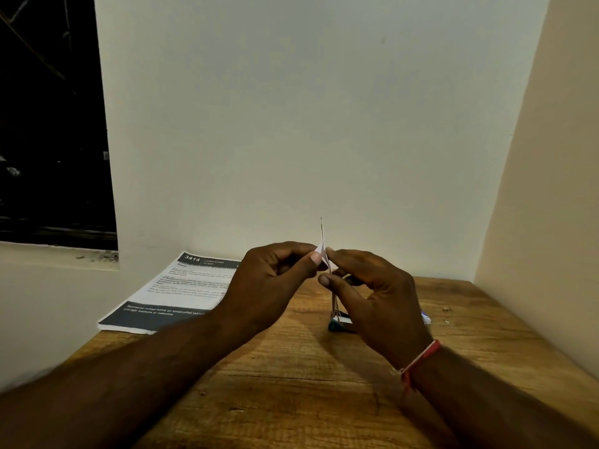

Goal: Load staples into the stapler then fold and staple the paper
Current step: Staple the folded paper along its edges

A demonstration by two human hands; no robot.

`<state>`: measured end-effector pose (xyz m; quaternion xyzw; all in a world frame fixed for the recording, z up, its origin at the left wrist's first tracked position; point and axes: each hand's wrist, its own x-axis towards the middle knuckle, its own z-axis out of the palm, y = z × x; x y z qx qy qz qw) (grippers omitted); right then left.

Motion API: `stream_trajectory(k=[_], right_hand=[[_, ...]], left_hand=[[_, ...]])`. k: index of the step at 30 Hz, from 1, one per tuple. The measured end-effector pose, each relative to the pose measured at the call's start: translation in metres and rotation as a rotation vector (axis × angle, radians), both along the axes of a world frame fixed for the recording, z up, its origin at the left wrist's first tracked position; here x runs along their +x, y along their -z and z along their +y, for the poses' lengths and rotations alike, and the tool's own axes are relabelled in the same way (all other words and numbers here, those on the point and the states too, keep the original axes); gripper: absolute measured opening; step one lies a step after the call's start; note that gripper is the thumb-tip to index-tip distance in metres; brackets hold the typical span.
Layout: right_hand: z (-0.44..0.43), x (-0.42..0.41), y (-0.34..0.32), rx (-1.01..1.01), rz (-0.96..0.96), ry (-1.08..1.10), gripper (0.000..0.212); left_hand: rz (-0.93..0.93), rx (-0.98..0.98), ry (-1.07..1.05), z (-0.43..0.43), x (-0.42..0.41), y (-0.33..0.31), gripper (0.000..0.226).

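**Two hands pinch a folded paper upright above a stapler on a desk**

A person's left hand (275,277) and right hand (379,293) meet in mid-air over a brown wooden desk (291,384). Both pinch a thin white sheet of paper (321,249) between thumb and fingertips. The paper stands on edge, seen almost as a line, directly above a small dark teal and white stapler (338,324), and its lower end reaches down close to it. The stapler lies on the desk, untouched.

To the left of the stapler, against the wall, lies a stack of printed white pages with dark grey bands (171,293). To the right of the stapler, just past the right hand, a small white and blue object (426,319) peeks out. A red and white thread band (421,361) circles the right wrist.

Progress, as a judgement: the paper looks folded into layers and is likely being creased, so the folding step seems under way or nearly done. Stapling appears yet to come.

Hard to tell: the right hand covers most of the stapler, so whether it holds staples cannot be seen. The paper's face is turned away, hiding any staple. The white and blue object is too cut off to identify.
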<state>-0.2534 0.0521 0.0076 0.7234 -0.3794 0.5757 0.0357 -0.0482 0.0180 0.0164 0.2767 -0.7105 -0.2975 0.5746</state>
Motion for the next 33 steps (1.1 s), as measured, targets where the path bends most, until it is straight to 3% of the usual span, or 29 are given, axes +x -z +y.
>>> stream_trajectory(k=[6, 11, 15, 19, 24, 28, 33], right_hand=[[0.002, 0.001, 0.000, 0.029, -0.029, -0.024, 0.037], [0.007, 0.006, -0.002, 0.143, -0.193, -0.059, 0.017], [0.007, 0.006, -0.001, 0.239, -0.266, -0.092, 0.024], [0.007, 0.010, -0.002, 0.266, -0.247, -0.079, 0.009], [0.011, 0.012, -0.004, 0.133, -0.194, -0.039, 0.029], [0.008, 0.009, -0.004, 0.116, -0.166, 0.009, 0.011], [0.007, 0.010, -0.004, 0.132, -0.170, 0.002, 0.012]], left_hand=[[-0.010, -0.040, -0.072, -0.001, 0.000, 0.001, 0.015], [-0.100, -0.111, -0.096, 0.003, 0.000, 0.000, 0.013], [-0.146, -0.139, -0.107, 0.005, 0.001, -0.003, 0.011], [-0.144, -0.135, -0.074, 0.004, 0.003, -0.006, 0.011], [-0.061, -0.074, -0.065, 0.007, -0.003, -0.002, 0.006], [-0.033, -0.051, -0.075, 0.006, -0.004, -0.003, 0.007], [-0.074, -0.041, -0.088, 0.005, -0.002, -0.004, 0.012]])
